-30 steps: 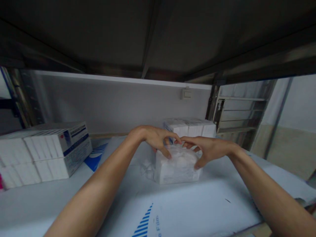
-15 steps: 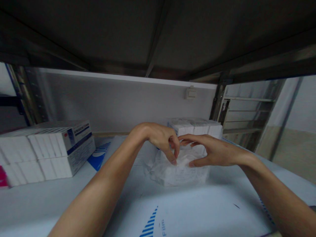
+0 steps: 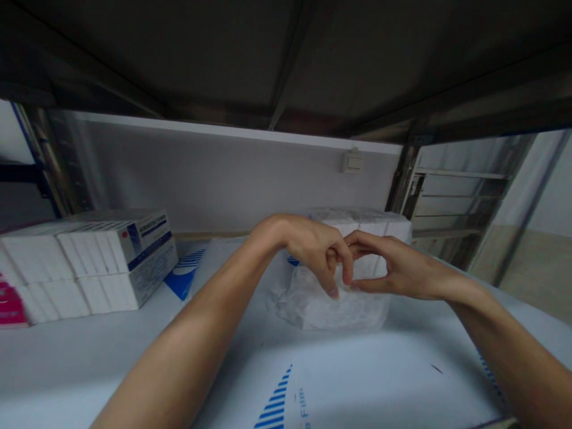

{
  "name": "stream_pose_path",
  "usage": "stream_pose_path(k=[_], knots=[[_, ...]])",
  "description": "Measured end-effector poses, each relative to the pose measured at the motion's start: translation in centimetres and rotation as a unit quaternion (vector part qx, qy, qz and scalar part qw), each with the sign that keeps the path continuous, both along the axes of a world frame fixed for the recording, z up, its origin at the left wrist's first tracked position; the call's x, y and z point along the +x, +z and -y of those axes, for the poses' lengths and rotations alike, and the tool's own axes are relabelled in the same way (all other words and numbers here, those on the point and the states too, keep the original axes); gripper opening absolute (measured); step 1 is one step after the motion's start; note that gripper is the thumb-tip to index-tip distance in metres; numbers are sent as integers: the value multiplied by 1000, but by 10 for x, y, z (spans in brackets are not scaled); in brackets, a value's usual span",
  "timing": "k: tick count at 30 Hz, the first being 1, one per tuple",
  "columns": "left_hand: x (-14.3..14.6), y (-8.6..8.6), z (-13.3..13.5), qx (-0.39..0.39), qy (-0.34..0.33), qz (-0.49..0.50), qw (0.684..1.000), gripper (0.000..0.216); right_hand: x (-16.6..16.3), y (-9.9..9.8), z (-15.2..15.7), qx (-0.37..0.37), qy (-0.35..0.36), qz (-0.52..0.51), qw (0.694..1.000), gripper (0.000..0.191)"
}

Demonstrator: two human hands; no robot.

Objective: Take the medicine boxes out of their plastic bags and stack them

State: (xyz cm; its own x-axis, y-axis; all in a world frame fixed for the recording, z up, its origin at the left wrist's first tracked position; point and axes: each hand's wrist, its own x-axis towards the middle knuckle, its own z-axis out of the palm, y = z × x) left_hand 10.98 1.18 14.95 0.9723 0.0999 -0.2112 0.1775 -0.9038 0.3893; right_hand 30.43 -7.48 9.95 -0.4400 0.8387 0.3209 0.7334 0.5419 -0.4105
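Note:
A pack of white boxes in clear, crinkled plastic wrap (image 3: pixel 344 313) lies in front of me on the shelf. My left hand (image 3: pixel 315 247) bends down over its top, with thumb and fingers closed on the plastic wrap. From the right, my right hand (image 3: pixel 402 265) meets it, its thumb touching the wrap beside the left fingertips. The right index finger curves round in a pinch, its tip partly hidden behind the left hand. Just behind stands another wrapped stack of white boxes (image 3: pixel 395 227).
White and blue printed boxes (image 3: pixel 102 256) are stacked at the left, beside a pink box (image 3: pixel 9 304). Flat packages with blue stripes (image 3: pixel 379 369) lie underneath. A dark upper shelf (image 3: pixel 201 65) hangs low overhead, and a metal post (image 3: pixel 404 179) stands at the back right.
My hands have come closer together over the wrapped pack. The right thumb has moved left to the left fingertips, and its grip has narrowed. The view has shifted slightly.

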Motion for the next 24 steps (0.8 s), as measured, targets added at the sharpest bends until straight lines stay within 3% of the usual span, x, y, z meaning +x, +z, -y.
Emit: stream_pose_path(k=[5,10,17,24], knots=[[-9,6,4,-53,-9,50,997,24,1,-5,-4,12,-19,-13,1000,38],[-4,-1,7,-131,-14,42,990,28,5,-8,-12,10,-17,-28,999,32],[5,-3,14,-16,6,-7,1000,39,8,-6,-13,44,-21,-97,994,26],[-2,4,14,99,81,-33,991,39,12,-13,-16,109,-36,-169,979,22]])
